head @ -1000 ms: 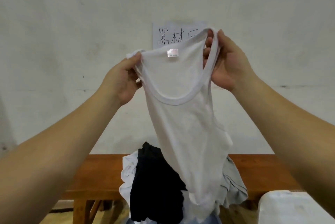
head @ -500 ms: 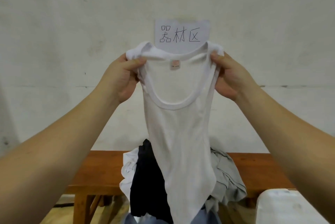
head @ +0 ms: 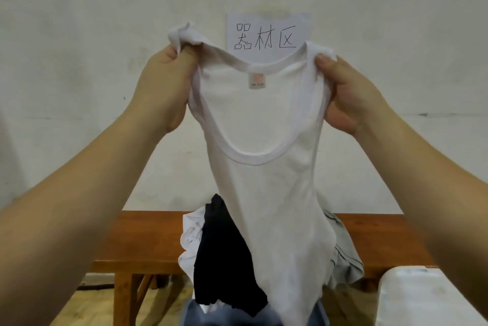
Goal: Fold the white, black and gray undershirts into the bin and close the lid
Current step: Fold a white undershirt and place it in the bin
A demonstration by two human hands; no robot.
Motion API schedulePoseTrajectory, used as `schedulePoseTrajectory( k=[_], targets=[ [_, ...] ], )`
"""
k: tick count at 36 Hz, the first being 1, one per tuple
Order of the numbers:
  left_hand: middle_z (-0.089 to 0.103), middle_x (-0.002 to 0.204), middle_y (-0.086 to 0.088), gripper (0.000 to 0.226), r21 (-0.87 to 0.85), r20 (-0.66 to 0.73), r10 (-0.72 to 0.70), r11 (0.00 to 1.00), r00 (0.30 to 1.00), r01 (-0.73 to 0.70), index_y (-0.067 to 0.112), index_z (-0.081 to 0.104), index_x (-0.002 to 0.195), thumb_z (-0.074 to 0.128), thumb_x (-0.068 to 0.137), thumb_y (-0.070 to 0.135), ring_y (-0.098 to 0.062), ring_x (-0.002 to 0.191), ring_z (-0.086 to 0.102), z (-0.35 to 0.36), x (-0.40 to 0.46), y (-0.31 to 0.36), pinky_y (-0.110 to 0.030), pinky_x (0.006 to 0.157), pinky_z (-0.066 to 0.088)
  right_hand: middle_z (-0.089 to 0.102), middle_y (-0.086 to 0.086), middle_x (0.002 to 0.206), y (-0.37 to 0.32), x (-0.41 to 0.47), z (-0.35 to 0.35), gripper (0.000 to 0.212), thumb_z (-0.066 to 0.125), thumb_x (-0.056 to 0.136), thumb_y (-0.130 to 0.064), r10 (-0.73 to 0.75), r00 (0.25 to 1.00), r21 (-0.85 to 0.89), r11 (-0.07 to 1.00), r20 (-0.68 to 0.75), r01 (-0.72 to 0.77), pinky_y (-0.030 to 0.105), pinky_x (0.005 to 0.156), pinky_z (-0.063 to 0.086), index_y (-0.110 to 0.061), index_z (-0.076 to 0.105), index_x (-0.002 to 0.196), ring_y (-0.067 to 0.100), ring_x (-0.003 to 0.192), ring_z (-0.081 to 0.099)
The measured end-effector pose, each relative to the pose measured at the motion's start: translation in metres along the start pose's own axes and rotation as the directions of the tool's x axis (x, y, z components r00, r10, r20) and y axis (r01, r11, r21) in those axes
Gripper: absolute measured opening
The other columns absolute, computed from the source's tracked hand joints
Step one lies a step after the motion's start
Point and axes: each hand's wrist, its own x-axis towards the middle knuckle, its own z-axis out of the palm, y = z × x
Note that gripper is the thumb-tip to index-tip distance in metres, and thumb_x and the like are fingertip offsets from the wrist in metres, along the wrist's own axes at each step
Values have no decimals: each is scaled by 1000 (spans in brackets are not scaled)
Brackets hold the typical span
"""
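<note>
near right: white bin (head: 422,296) corner | near centre: black undershirt (head: 221,259), gray undershirt (head: 343,254) heaped before wooden table (head: 137,241) | mid-air: white undershirt (head: 264,156) hanging upright, scoop neck, small label | left hand (head: 163,88) grip pinching left strap | right hand (head: 351,93) grip pinching right strap | far: paper sign (head: 268,34) on wall

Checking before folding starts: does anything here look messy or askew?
Yes. The black undershirt and gray undershirt lie in a crumpled heap below, unfolded. The white undershirt, held up by both straps, hangs uneven, its left strap bunched.
</note>
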Motion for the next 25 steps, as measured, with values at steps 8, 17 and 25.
schedulePoseTrajectory(
  k=[8, 17, 25],
  targets=[
    [67, 75, 20, 35, 146, 95, -125, 983, 988, 110, 26, 61, 82, 46, 100, 51, -3, 76, 64, 3, -8, -28, -16, 68, 50, 70, 4, 100, 20, -14, -6, 22, 55, 96, -9, 222, 975, 29, 974, 18, -223, 31, 82, 57, -6, 61, 116, 15, 89, 69],
    [71, 91, 7, 5, 147, 48, -362, 925, 931, 352, 24, 67, 86, 66, 91, 22, -10, 88, 67, -7, -7, -61, -25, 80, 51, 70, -2, 103, 44, -22, -15, 31, 59, 94, -2, 205, 978, -195, 958, -49, -211, 27, 80, 56, -21, 65, 118, 12, 91, 68],
    [72, 116, -7, 37, 56, 229, -553, 829, 801, 556, 12, 63, 122, 67, 92, 34, -22, 107, 68, -16, -16, -78, -37, 99, 51, 58, -14, 82, 60, -34, -15, 8, 65, 90, -32, -124, 988, -907, 419, -92, -32, 22, 60, 40, -27, 61, 94, 5, 69, 52]
  ],
)
